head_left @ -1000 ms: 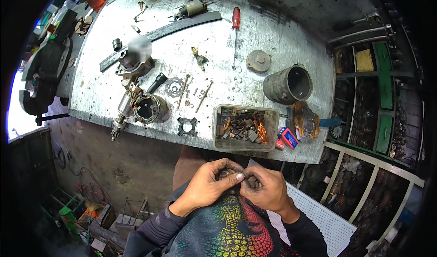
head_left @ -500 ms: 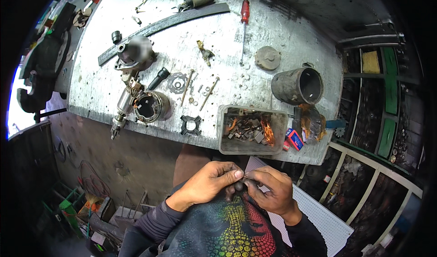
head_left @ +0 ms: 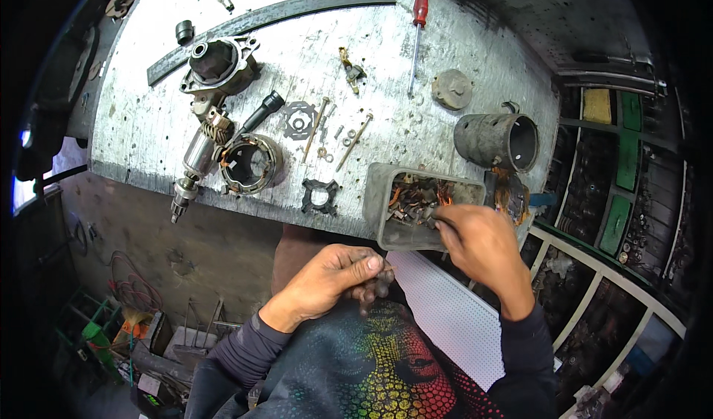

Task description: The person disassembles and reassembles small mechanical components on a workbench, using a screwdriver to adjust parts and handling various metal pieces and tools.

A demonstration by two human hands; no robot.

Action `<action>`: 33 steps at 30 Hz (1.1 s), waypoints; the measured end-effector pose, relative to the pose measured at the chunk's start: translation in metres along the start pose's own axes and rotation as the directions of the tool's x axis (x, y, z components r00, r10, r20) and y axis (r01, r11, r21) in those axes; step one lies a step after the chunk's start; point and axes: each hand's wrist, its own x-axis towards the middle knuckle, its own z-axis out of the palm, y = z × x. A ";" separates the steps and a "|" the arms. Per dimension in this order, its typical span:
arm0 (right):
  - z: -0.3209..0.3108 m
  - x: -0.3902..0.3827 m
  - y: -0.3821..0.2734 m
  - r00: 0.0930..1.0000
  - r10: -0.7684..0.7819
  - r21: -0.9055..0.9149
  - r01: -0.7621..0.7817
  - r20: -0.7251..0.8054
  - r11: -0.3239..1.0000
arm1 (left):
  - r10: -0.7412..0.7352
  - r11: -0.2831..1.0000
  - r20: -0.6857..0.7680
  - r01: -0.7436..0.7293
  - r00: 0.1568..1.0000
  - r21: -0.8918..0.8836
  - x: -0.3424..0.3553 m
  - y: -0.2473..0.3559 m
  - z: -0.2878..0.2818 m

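Observation:
My left hand is held before my body, thumb pressed on the fingers. It pinches something small; a thin end pokes out past the fingertips, too small to name. My right hand reaches over the near right side of a clear plastic container. Its fingers are drawn together and their tips are down among small dark metal pieces and bright copper strands. What those fingers hold, if anything, is hidden.
On the worktable lie an armature, a ring-shaped housing, a cast nose housing, a hollow cylinder, a round cap, a red-handled screwdriver and long bolts. Shelves stand on the right.
My right hand has left my left hand and moved up and right into the container. The left hand keeps its pinch. The view has shifted a little.

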 end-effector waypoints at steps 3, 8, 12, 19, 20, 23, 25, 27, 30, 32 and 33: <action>0.013 0.033 0.000 0.978 0.013 -0.252 0.040 0.208 0.967 | 0.013 0.989 0.017 -0.011 1.000 -0.145 -0.004 0.003 -0.005; 0.032 0.053 -0.006 0.975 -0.029 -0.414 0.120 0.221 0.902 | 0.052 0.975 0.004 -0.050 0.999 -0.216 -0.010 0.003 -0.006; 0.036 0.055 -0.008 0.966 -0.091 -0.461 0.197 0.242 0.865 | 0.112 0.974 0.007 -0.109 0.994 -0.199 -0.015 0.003 -0.008; 0.040 0.054 -0.006 0.973 -0.133 -0.505 0.212 0.188 0.837 | 0.097 0.938 0.020 -0.085 0.995 -0.335 -0.019 0.004 -0.007; 0.042 0.054 -0.006 0.973 -0.148 -0.500 0.218 0.176 0.838 | 0.091 0.932 0.027 -0.075 0.996 -0.354 -0.019 0.003 -0.007; 0.046 0.055 -0.007 0.973 -0.124 -0.516 0.208 0.193 0.831 | 0.079 0.919 0.020 -0.065 0.997 -0.389 -0.019 0.002 -0.005; 0.048 0.058 -0.006 0.972 -0.137 -0.497 0.217 0.193 0.840 | 0.080 0.911 -0.005 -0.075 0.997 -0.406 -0.020 0.001 -0.004; 0.047 0.060 -0.002 0.955 -0.154 -0.447 0.258 0.255 0.856 | 0.082 0.898 -0.036 -0.090 0.996 -0.431 -0.021 0.001 -0.004; 0.043 0.062 0.004 0.943 -0.151 -0.399 0.267 0.298 0.877 | 0.092 0.898 -0.072 -0.114 0.993 -0.426 -0.022 0.001 -0.004; 0.041 0.063 0.008 0.937 -0.144 -0.382 0.266 0.320 0.885 | 0.117 0.910 -0.065 -0.133 0.991 -0.393 -0.022 0.001 -0.005; 0.040 0.063 0.010 0.933 -0.143 -0.378 0.270 0.331 0.885 | 0.117 0.915 -0.070 -0.134 0.991 -0.380 -0.022 0.000 -0.006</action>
